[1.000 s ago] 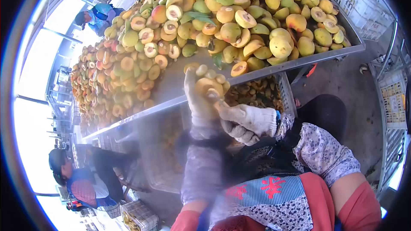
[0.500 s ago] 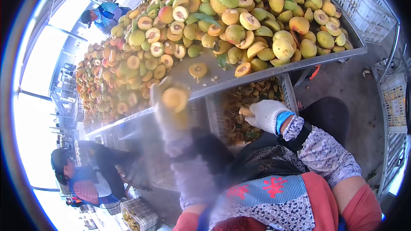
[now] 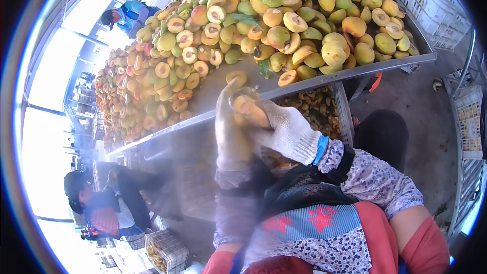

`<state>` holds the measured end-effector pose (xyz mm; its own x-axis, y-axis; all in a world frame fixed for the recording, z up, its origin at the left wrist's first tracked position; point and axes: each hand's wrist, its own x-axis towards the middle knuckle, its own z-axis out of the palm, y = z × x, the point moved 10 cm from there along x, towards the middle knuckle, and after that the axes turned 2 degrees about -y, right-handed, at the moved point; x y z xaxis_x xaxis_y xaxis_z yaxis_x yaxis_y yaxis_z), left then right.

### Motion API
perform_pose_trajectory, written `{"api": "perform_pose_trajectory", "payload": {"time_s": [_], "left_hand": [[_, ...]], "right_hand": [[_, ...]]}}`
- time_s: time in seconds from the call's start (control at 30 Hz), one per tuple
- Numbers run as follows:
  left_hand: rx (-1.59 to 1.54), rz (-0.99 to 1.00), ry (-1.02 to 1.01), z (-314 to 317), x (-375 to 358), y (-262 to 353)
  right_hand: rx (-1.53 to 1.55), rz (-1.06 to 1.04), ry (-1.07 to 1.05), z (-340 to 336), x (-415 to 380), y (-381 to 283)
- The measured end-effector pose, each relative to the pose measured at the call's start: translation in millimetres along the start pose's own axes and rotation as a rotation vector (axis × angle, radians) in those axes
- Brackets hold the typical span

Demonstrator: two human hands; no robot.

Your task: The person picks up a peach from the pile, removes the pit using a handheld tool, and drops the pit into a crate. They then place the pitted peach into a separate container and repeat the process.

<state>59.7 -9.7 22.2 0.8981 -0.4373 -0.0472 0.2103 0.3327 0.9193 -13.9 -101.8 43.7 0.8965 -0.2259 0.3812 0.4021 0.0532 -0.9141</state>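
Note:
My left hand [image 3: 228, 122], in a pale glove and blurred, is raised at the metal table's front edge, closed round a peach half [image 3: 243, 117] that is mostly hidden. My right hand [image 3: 291, 124], in a white knitted glove, meets it from the right. Its fingers grip a small tan-handled tool [image 3: 255, 113], whose working end is smeared at the fruit. Just beyond my left fingers, a cut peach half [image 3: 236, 76] lies on the metal table [image 3: 208, 91]. Behind it rises a large heap of halved and whole peaches [image 3: 243, 25].
Under the table edge stands a crate of peach scraps [image 3: 324, 106]. A co-worker [image 3: 109, 203] sits at lower left beside a crate [image 3: 167, 251]; another person [image 3: 127, 18] is beyond the heap. White crates [image 3: 431, 10] are stacked at upper right, with a metal rack [image 3: 466, 122] below.
My left hand has moved right with the peach half. My right hand has risen leftward from above the scrap crate with the tool, and the two hands now meet.

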Motion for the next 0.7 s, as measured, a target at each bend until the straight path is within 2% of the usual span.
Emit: {"api": "perform_pose_trajectory", "payload": {"time_s": [0.03, 0.07, 0.17, 0.23, 0.27, 0.3, 0.33, 0.37, 0.4, 0.43, 0.47, 0.57, 0.6, 0.67, 0.7], "left_hand": [[0.048, 0.063, 0.02, 3, -1, 0], [0.095, 0.128, 0.041, 4, -2, 2], [0.11, 0.115, 0.06, 6, -7, 0], [0.136, 0.12, 0.058, 2, -8, -2], [0.548, 0.335, 0.045, -1, -10, 14], [0.962, 0.548, 0.031, 6, -17, 26], [0.965, 0.549, 0.034, -3, -15, 27], [0.946, 0.57, 0.096, -15, -13, 33], [0.924, 0.591, 0.16, -24, -13, 40], [0.597, 0.494, 0.206, -40, -10, 35], [0.596, 0.498, 0.215, -42, -13, 36], [1.053, 0.628, 0.087, -17, -23, 39], [0.471, 0.273, 0.069, -36, -8, 13], [-0.233, 0.007, 0.082, -23, -20, -3], [-0.233, 0.01, 0.086, -21, -26, -5]], "right_hand": [[-0.302, 0.101, -0.019, -4, -4, -1], [-0.303, 0.101, -0.019, -4, -6, -1], [-0.327, 0.024, 0.025, -6, -10, 3], [0.122, 0.056, 0.006, -2, -11, 11], [0.123, 0.055, 0.003, -11, -11, 9], [-0.074, 0.2, -0.23, -5, -10, 11], [-0.273, 0.342, -0.462, 2, -16, 17], [-0.552, 0.461, -0.48, -7, -17, 22], [-0.657, 0.646, -0.429, -19, -18, 30], [-0.588, 0.405, -0.323, -17, -10, 29], [-0.511, 0.166, -0.218, -17, -10, 24], [-0.332, 0.162, -0.149, 2, -7, 3], [-0.476, 0.172, -0.161, 9, -7, 2], [-0.35, 0.045, -0.074, 19, -10, -10], [-0.348, 0.044, -0.078, 19, -11, -4]]}}
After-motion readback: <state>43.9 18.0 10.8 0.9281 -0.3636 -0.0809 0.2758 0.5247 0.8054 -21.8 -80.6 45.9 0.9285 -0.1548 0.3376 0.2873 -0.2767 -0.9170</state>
